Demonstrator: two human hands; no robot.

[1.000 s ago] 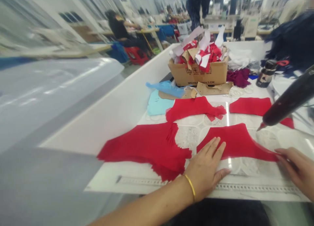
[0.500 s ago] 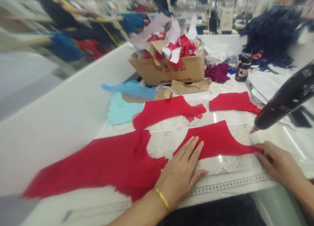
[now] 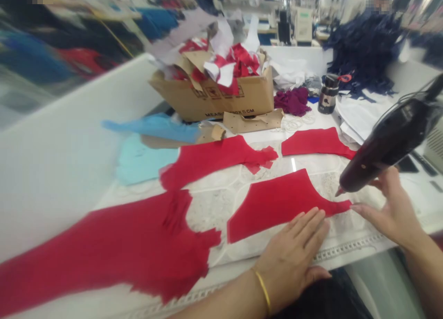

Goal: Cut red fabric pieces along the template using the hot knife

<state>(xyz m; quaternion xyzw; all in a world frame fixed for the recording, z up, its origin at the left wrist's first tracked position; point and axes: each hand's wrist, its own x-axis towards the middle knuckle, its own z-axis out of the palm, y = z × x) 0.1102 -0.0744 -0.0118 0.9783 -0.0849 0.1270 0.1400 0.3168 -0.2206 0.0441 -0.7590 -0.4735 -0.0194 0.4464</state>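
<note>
My left hand [image 3: 297, 254] lies flat, fingers together and stretched out, on the lower edge of a cut red fabric piece [image 3: 273, 201]. My right hand [image 3: 394, 213] is at the piece's narrow right end, its thumb by the tip and spread from the fingers. Those fingers reach up partly behind a black handheld tool [image 3: 380, 143] with a pointed tip and a cable; whether they touch it I cannot tell. Two more red pieces lie behind, a left one [image 3: 207, 159] and a right one [image 3: 314, 141]. A larger ragged-edged red fabric [image 3: 114, 245] spreads at the left.
A cardboard box [image 3: 221, 97] of red and white scraps stands at the back. Near it are light blue fabric [image 3: 148, 164], purple cloth [image 3: 292, 102] and a dark bottle [image 3: 328, 95]. A measuring tape [image 3: 346, 249] runs along the front edge. Dark strips [image 3: 363, 56] are heaped behind.
My left hand has slid right along the red piece. My right hand has let go of its narrow end and risen toward the black tool. The view has shifted slightly right.
</note>
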